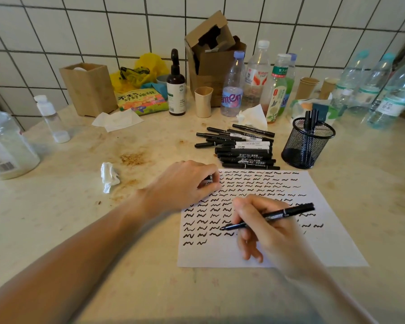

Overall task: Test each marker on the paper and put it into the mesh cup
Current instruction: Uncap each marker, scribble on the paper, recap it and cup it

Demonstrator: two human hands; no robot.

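Observation:
A white paper [332, 244] covered with rows of black squiggles lies on the counter. My right hand [267, 232] grips a black marker [288, 212], uncapped, with its tip touching the paper near the lower rows. My left hand [185, 183] rests on the paper's upper left corner, fingers curled around a small black piece that looks like the marker's cap. A pile of several black markers [241, 148] lies just beyond the paper. To its right stands the black mesh cup [306, 146] with a few markers standing in it.
A crumpled tissue [109, 176] lies left of my left hand. Along the tiled wall stand plastic bottles [255, 76], a cardboard box [211, 50], a dark dropper bottle [176, 90], paper cups [308, 86] and a wooden box [88, 87]. A glass jar [7, 146] sits far left.

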